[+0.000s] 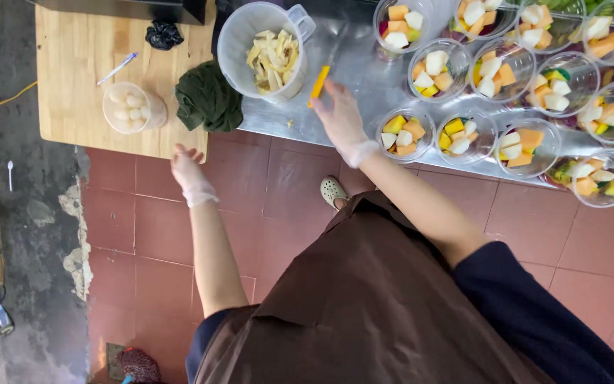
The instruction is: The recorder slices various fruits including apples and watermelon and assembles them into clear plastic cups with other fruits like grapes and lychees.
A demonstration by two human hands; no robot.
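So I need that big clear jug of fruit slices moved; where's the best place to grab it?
Take the clear jug by its handle, on the side toward the fruit cups. Come from that side; the green cloth crowds the other, and the wide body suits one hand poorly.

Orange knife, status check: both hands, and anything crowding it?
Right hand gripping orange knife beside pitcher of fruit slices. Left hand empty at wooden board edge. Fruit cups crowd the right.

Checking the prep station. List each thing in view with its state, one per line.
Right hand: gloved, gripping an orange-handled tool.
Left hand: gloved, empty, fingers spread.
Pitcher: open, holding pale fruit slices.
Fruit cups: uncovered, filled.
Small cup: filled with white round pieces.
Green cloth: crumpled.
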